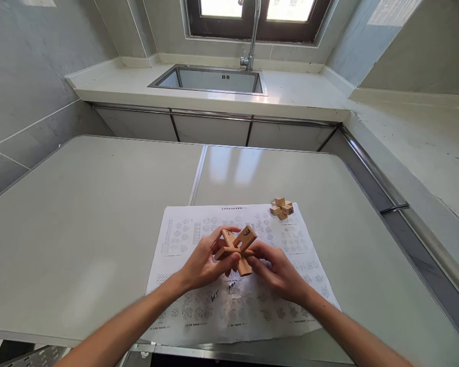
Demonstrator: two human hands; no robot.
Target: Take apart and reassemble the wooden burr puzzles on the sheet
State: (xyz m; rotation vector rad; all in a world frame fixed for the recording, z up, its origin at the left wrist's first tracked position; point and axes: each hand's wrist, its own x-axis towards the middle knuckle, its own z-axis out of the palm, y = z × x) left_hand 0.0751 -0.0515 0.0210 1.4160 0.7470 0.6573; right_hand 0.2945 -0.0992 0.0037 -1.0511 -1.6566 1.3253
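Observation:
A wooden burr puzzle [244, 264] made of interlocking notched sticks is held between both hands above a printed sheet. Its sticks point in several directions, and some bear black marks on their faces. My left hand [202, 259] wraps round its left side, the thumb pressed on the front and the fingers behind. From the right, my right hand [278, 267] pinches the end of a stick between thumb and fingers. Beneath them lies the instruction sheet [193, 326], a white paper covered in small diagrams. Some fingertips are hidden behind the wood.
A second, assembled wooden puzzle [282, 209] sits on the sheet's far right corner. The pale folding table [99, 214] has a seam across its middle. Beyond it stands a counter [298, 84] with a sink [206, 79] and a faucet [248, 62]. A metal rail [393, 188] runs along the right.

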